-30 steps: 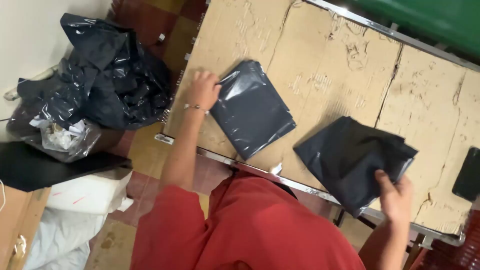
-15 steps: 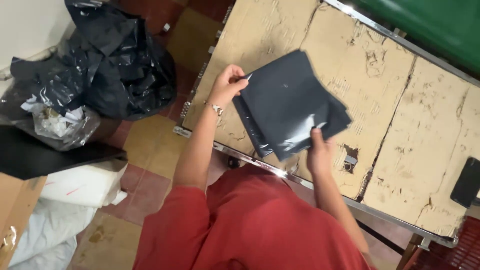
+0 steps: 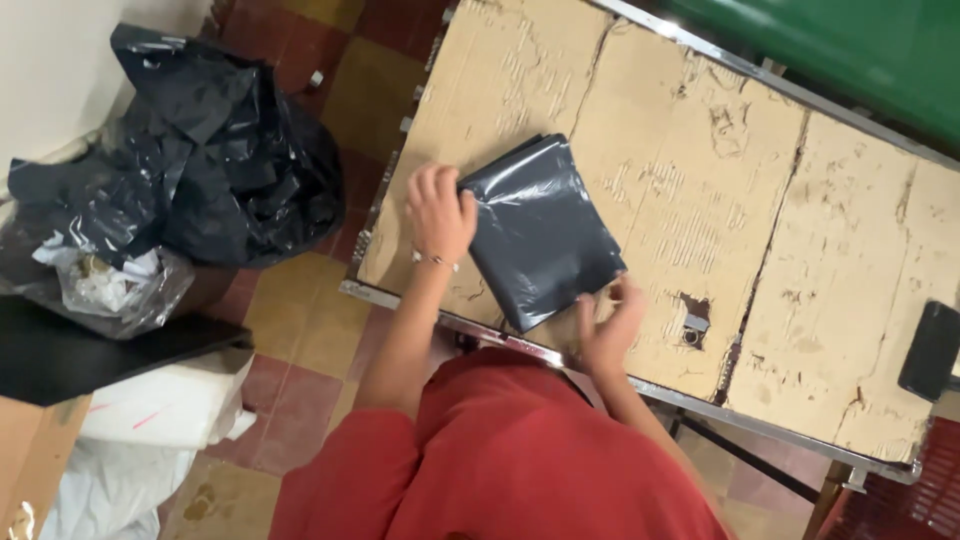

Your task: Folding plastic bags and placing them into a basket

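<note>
A stack of dark grey plastic mailer bags (image 3: 545, 230) lies on the cardboard-covered table (image 3: 700, 180) near its front edge. My left hand (image 3: 438, 212) grips the stack's near left corner. My right hand (image 3: 610, 325) holds its lower right corner at the table's front edge. The bags lie flat and squared up between both hands. My red sleeves fill the bottom of the view.
A heap of black plastic bags (image 3: 215, 165) sits on the tiled floor to the left, with a clear bag of paper waste (image 3: 105, 285) beside it. A black phone-like object (image 3: 932, 350) lies at the table's right edge. A white bag (image 3: 165, 405) lies lower left.
Two bags lay apart a second ago. My right hand brought the right one over onto the left one, and both hands now hold them together flat on the table.
</note>
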